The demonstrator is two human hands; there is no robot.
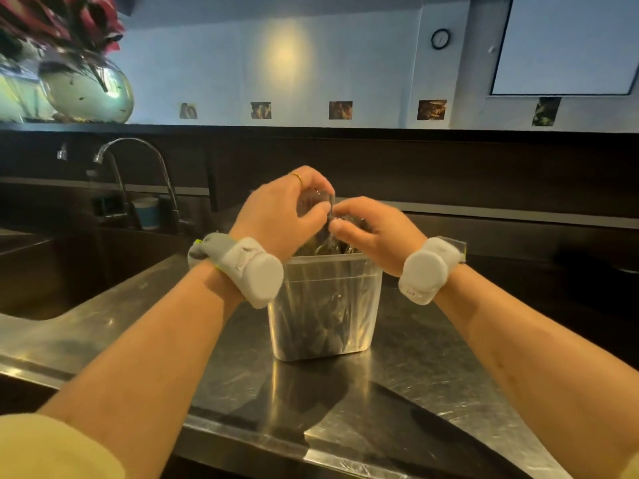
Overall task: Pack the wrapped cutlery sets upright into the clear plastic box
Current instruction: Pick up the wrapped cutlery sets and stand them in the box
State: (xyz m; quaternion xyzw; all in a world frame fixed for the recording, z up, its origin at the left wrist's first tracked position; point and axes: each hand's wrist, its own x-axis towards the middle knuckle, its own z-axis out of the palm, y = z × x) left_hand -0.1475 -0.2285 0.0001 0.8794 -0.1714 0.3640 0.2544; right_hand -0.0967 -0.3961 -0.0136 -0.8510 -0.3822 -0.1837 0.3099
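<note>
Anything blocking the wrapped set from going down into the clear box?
No separate obstacle. The left hand and right hand pinch a clear-wrapped cutlery set directly above the open clear plastic box. The box already holds dark wrapped cutlery sets standing upright, so free space looks tight.

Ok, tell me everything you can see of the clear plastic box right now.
The clear plastic box is a tall, lidless, translucent tub with rounded corners, tapering slightly toward its base. It stands upright on the steel counter. Dark wrapped cutlery sets stand inside, tops poking above the rim, where both hands (left hand, right hand) grip them.
</note>
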